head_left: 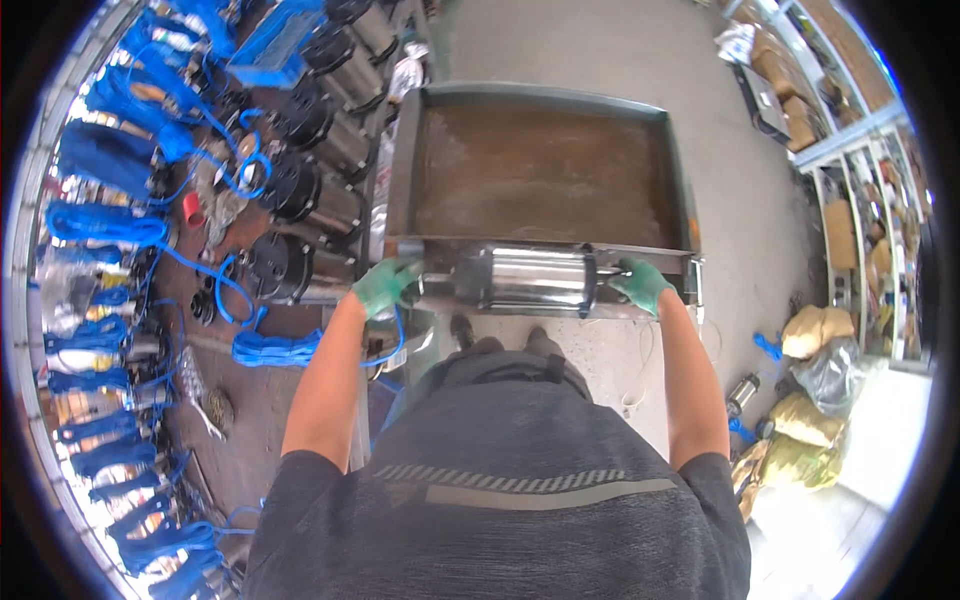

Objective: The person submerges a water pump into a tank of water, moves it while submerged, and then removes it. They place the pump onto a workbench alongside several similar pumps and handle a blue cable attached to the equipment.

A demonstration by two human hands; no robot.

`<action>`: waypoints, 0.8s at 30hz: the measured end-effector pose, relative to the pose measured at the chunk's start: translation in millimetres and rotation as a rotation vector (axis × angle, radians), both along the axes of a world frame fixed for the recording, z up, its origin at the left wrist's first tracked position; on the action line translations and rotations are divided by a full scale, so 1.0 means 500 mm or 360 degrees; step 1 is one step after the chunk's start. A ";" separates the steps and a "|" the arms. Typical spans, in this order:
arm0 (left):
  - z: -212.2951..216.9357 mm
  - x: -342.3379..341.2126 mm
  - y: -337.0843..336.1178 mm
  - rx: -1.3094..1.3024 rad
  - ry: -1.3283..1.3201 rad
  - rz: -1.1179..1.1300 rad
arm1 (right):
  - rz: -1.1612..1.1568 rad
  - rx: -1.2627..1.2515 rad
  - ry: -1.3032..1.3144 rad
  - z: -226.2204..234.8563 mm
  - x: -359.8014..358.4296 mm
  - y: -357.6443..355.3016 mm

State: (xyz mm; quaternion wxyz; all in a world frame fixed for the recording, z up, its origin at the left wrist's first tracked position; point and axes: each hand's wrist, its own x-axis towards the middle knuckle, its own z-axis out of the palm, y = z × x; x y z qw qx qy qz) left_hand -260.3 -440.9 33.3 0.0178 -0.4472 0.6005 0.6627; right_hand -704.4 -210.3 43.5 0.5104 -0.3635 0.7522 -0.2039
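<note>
A shiny steel cylinder with dark end caps (pixel 540 277), which looks like a pump motor, lies crosswise along the near edge of a rusty metal tray (pixel 545 96). My left hand (pixel 382 287), in a green glove, is closed at the cylinder's left end, where a narrower dark part sticks out. At the other end my right hand (pixel 642 284), also gloved in green, has its fingers curled round a thin shaft. The fingers hide part of both ends. A blue cable coil (pixel 275 348) lies beside my left forearm.
Several black-capped steel motors (pixel 290 187) stand in a row on the left, near a blue crate (pixel 275 45). Further left hang many blue cable bundles (pixel 105 160). Shelving (pixel 845 200) lines the right side, with filled bags (pixel 805 420) on the floor.
</note>
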 end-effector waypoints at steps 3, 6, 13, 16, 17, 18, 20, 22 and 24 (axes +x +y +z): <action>-0.010 0.008 0.028 -0.0068 0.0002 0.0068 | 0.0206 0.0221 -0.0026 0.046 -0.012 -0.008; -0.028 -0.029 0.053 -0.0319 -0.0004 0.0079 | 0.0153 0.0238 -0.0075 -0.067 -0.057 0.029; -0.060 -0.048 0.038 0.0328 -0.0201 0.0686 | -0.0127 -0.0063 -0.0336 -0.047 -0.019 0.023; -0.151 0.004 0.042 -0.0364 -0.0200 0.0488 | 0.0006 -0.0324 -0.0017 -0.086 -0.001 0.023; -0.112 -0.019 0.069 -0.0516 0.0069 0.0327 | -0.0051 -0.0476 0.0228 -0.116 -0.010 0.059; -0.082 -0.016 0.085 -0.0682 0.0322 0.0213 | -0.0057 -0.0644 0.0454 -0.116 -0.004 0.055; -0.090 0.004 0.077 -0.0916 0.0316 0.0074 | -0.0132 -0.0671 0.0385 -0.101 0.003 0.042; -0.099 0.024 0.068 -0.1358 0.0292 -0.0226 | -0.0099 -0.0150 0.0262 -0.069 -0.003 0.015; -0.079 0.020 0.075 -0.1363 0.0233 -0.0210 | -0.0224 0.0221 0.0152 0.011 0.009 -0.020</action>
